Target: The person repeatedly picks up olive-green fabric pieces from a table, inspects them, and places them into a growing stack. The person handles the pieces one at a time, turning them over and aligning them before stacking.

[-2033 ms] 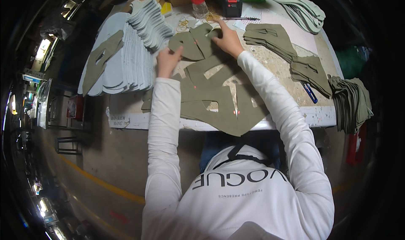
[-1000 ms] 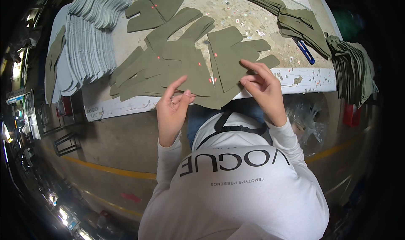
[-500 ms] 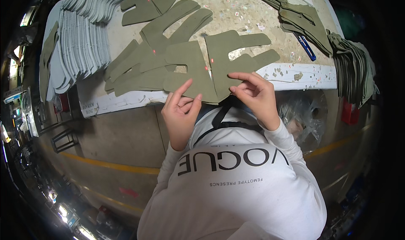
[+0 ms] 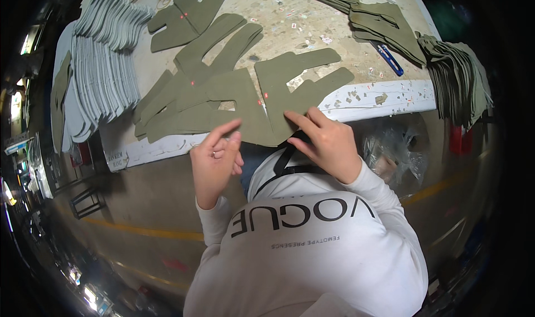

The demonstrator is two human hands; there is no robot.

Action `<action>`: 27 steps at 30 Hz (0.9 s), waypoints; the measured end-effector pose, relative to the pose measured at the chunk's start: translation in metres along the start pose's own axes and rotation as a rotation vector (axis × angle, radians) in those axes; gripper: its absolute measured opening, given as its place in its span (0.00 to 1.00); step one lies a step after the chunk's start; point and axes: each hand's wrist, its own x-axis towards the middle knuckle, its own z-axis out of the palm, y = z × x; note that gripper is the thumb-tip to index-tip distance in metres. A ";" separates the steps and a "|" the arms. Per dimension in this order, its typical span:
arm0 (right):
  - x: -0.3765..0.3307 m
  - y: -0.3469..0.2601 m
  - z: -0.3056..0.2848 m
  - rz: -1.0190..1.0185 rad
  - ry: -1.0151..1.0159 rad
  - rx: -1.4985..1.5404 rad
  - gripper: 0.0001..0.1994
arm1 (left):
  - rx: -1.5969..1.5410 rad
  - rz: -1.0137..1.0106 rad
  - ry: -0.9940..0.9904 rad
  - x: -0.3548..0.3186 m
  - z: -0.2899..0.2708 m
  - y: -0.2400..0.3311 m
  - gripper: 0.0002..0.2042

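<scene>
And now the right hand (image 4: 331, 144) has rolled over, its back turned up, index fingertip down on the olive cut piece (image 4: 248, 88) at the bench's (image 4: 273, 16) near edge; thumb and finger stand apart, nothing visibly pinched. The left hand (image 4: 214, 158) has slipped a little away, half open and empty, index pointing out over the piece's margin; touching or not, I can't tell. Look at the red marks (image 4: 259, 102): two pairs a second ago, just one now, close either side of the slit, so the layers look better lined up, I'd judge. Flat, matt, felt-like stuff, this: two panels with forked, round-ended prongs, meeting in a blunt point just over the near edge. Similar olive pieces (image 4: 192, 91) overlap to its left. Pale blue-grey sheets (image 4: 108, 74) ripple in a thick bank along the left edge, while a darker pile (image 4: 446, 77) droops over the right.
</scene>
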 end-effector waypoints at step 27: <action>0.053 -0.010 0.014 0.327 -0.021 1.265 0.27 | 0.072 0.390 0.210 0.010 -0.091 -0.031 0.27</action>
